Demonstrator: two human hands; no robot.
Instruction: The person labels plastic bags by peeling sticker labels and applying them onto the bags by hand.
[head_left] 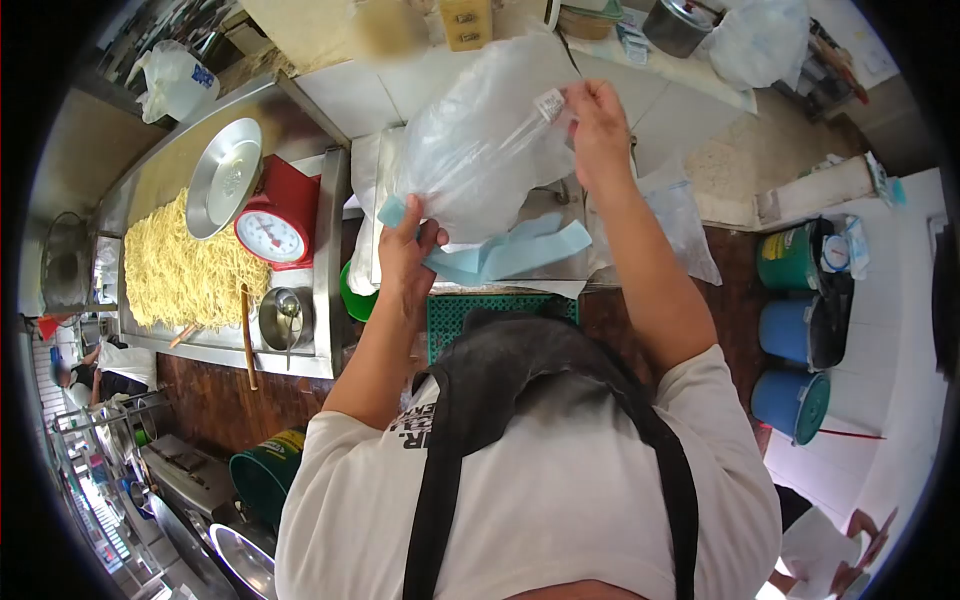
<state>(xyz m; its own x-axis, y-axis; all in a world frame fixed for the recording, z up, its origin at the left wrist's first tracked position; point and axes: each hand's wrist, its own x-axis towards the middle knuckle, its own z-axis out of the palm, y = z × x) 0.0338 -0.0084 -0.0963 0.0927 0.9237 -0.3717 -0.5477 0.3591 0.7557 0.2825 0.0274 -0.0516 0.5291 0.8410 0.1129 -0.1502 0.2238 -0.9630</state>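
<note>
A large clear plastic bag (470,130) is stretched between my two hands over the work surface. My left hand (408,250) is closed on the bag's lower left end, where a light blue strip (520,252) also passes and hangs down to the right. My right hand (598,130) pinches the upper right edge of the bag, beside a small white printed label (549,105). To the left, a red scale (275,225) with a metal pan (226,178) stands beside a heap of yellow noodles (190,265) on a metal table.
A metal bowl (286,318) with a ladle sits near the table's front edge. Green and blue buckets (788,332) stand at the right. Another bag (672,225) lies right of my hands. People are visible at the far left and lower right (815,550).
</note>
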